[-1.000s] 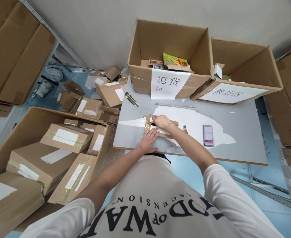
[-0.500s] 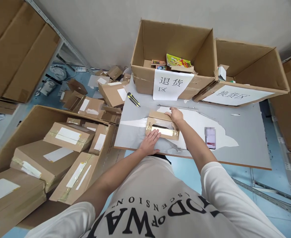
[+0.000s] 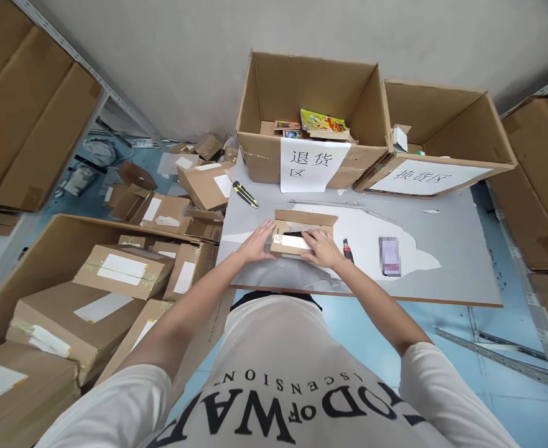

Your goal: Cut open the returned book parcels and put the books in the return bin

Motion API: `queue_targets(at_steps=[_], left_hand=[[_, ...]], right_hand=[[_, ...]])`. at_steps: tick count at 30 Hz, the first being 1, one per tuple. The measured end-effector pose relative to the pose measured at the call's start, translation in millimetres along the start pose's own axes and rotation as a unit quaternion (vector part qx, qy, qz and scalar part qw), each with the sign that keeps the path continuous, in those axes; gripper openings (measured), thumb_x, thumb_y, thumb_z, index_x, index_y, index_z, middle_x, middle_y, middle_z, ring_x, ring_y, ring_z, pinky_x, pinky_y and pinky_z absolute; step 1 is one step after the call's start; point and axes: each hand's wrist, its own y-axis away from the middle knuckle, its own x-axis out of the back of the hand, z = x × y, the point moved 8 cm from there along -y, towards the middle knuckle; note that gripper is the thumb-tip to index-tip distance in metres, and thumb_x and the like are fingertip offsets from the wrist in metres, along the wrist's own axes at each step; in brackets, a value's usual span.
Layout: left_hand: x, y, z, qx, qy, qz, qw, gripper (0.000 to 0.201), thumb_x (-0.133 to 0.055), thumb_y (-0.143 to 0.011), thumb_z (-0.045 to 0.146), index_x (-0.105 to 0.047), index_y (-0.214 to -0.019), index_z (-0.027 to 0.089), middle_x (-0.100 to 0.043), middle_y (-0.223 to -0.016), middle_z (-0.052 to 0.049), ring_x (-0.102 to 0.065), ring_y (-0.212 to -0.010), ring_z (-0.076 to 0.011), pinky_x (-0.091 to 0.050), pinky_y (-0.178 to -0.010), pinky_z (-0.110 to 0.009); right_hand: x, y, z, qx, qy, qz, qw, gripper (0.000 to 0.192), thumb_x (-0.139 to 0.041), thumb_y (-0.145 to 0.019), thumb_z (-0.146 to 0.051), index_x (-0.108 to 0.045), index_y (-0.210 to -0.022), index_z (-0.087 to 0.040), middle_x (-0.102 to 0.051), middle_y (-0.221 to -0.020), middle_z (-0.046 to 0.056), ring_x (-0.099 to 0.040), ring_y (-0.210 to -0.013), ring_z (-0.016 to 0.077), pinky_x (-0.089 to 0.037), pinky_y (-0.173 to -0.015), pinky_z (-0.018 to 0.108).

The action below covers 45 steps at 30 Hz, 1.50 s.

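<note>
A small brown cardboard box (image 3: 304, 218) lies on the grey table with its long back flap raised and a white label and dark opening along its middle. My left hand (image 3: 256, 242) rests against its left end, fingers stretched and thumb apart. Over the right front part of the box, my right hand (image 3: 321, 247) curls its fingers onto the cardboard; the fingertips partly hide the dark opening. Just right of that hand lies a red and black utility knife (image 3: 348, 251).
A yellow and black box cutter (image 3: 246, 194) lies near the table's (image 3: 460, 261) left edge, and a phone (image 3: 390, 256) to the right. Two large labelled cartons (image 3: 259, 158) (image 3: 441, 180) stand behind. A big carton of parcels (image 3: 124, 261) stands at left.
The box's back flap has come up. My left hand has moved from its front to its left end, my right hand from the back right to the front. The red utility knife now shows.
</note>
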Motion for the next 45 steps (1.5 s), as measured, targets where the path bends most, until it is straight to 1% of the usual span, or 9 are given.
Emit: queue_targets(at_steps=[8,13,18,23,26,31,35,40,45], left_hand=[[-7.1,-15.7,-19.6,-0.011,0.063,0.002,0.998,0.107,-0.077,-0.054,0.058,-0.032,-0.139,0.011,-0.033,-0.146,-0.020,-0.035,-0.134,-0.0285,-0.034,-0.109,-0.042],[-12.2,-9.0,-18.3,0.002,0.068,0.000,0.998,0.101,-0.077,-0.055,0.053,-0.035,-0.138,0.015,-0.032,-0.147,-0.017,-0.037,-0.133,-0.0279,-0.031,-0.110,-0.043],[-11.1,-8.4,-17.6,0.043,0.030,-0.002,0.999,0.095,-0.072,-0.060,0.049,-0.033,-0.139,0.015,-0.033,-0.147,-0.018,-0.036,-0.134,-0.0290,-0.020,-0.113,-0.050],[-9.3,-15.4,-16.2,0.042,0.005,-0.019,0.999,0.090,-0.070,-0.063,0.043,-0.033,-0.139,0.011,-0.034,-0.146,-0.018,-0.032,-0.136,-0.0274,-0.016,-0.114,-0.048],[-11.6,-14.2,-15.0,0.040,-0.007,-0.031,0.999,0.088,-0.067,-0.065,0.040,-0.031,-0.140,0.011,-0.032,-0.148,-0.017,-0.029,-0.138,-0.0259,-0.015,-0.114,-0.047],[-12.0,-11.3,-10.1,0.050,-0.042,-0.050,0.997,0.088,-0.064,-0.067,0.038,-0.027,-0.142,0.010,-0.029,-0.149,-0.016,-0.028,-0.138,-0.0250,-0.015,-0.115,-0.045],[-2.1,-10.8,-2.3,0.051,-0.084,-0.081,0.992,0.090,-0.062,-0.068,0.040,-0.024,-0.143,0.010,-0.027,-0.150,-0.017,-0.022,-0.140,-0.0278,-0.014,-0.114,-0.048],[17.5,-9.1,19.3,0.004,-0.121,-0.124,0.985,0.085,-0.060,-0.067,0.039,-0.029,-0.142,0.011,-0.021,-0.152,-0.017,-0.013,-0.141,-0.0337,-0.013,-0.110,-0.056],[29.2,-26.8,52.8,-0.064,-0.102,-0.174,0.977,0.057,-0.043,-0.075,0.019,-0.048,-0.131,0.021,-0.046,-0.140,-0.007,-0.038,-0.131,-0.0251,-0.021,-0.110,-0.049]], right_hand=[[-6.1,-63.5,-29.7,-0.075,-0.054,-0.057,0.994,0.059,-0.061,-0.076,-0.057,-0.055,-0.116,-0.014,-0.059,-0.112,0.015,-0.055,-0.104,0.0280,-0.040,-0.086,0.036],[-12.5,-74.6,-52.2,-0.073,-0.075,-0.080,0.991,0.044,-0.065,-0.078,-0.043,-0.054,-0.114,-0.019,-0.065,-0.109,0.008,-0.061,-0.097,0.0243,-0.044,-0.076,0.031],[-6.2,-54.1,-80.7,-0.021,0.025,-0.035,0.999,0.017,-0.045,-0.091,-0.022,-0.057,-0.102,-0.020,-0.066,-0.100,0.008,-0.060,-0.092,0.0211,-0.044,-0.075,0.030],[-21.5,-4.2,-84.3,-0.028,0.093,0.033,0.995,0.032,-0.036,-0.092,-0.015,-0.054,-0.118,-0.017,-0.057,-0.123,0.016,-0.053,-0.109,0.0252,-0.041,-0.086,0.038],[-45.6,28.6,-75.7,-0.038,0.091,0.063,0.993,0.050,-0.042,-0.088,-0.011,-0.039,-0.137,-0.018,-0.038,-0.144,0.017,-0.035,-0.131,0.0285,-0.030,-0.102,0.046],[-71.2,45.5,-67.1,-0.036,0.033,0.057,0.997,0.072,-0.059,-0.079,-0.021,-0.029,-0.144,-0.018,-0.024,-0.152,0.016,-0.019,-0.140,0.0329,-0.019,-0.110,0.052],[-45.7,50.3,-60.2,-0.028,-0.080,0.106,0.991,0.061,-0.054,-0.084,-0.031,-0.036,-0.141,-0.015,-0.020,-0.153,0.017,-0.017,-0.141,0.0315,-0.025,-0.109,0.052],[10.3,56.1,-14.5,-0.071,-0.214,0.190,0.956,0.047,-0.035,-0.084,-0.009,-0.052,-0.127,-0.020,-0.052,-0.133,0.010,-0.049,-0.123,0.0189,-0.041,-0.102,0.038],[32.7,20.6,34.8,-0.119,-0.139,0.060,0.981,0.040,-0.039,-0.078,-0.004,-0.066,-0.105,-0.016,-0.069,-0.102,0.007,-0.064,-0.093,0.0179,-0.048,-0.084,0.029]])
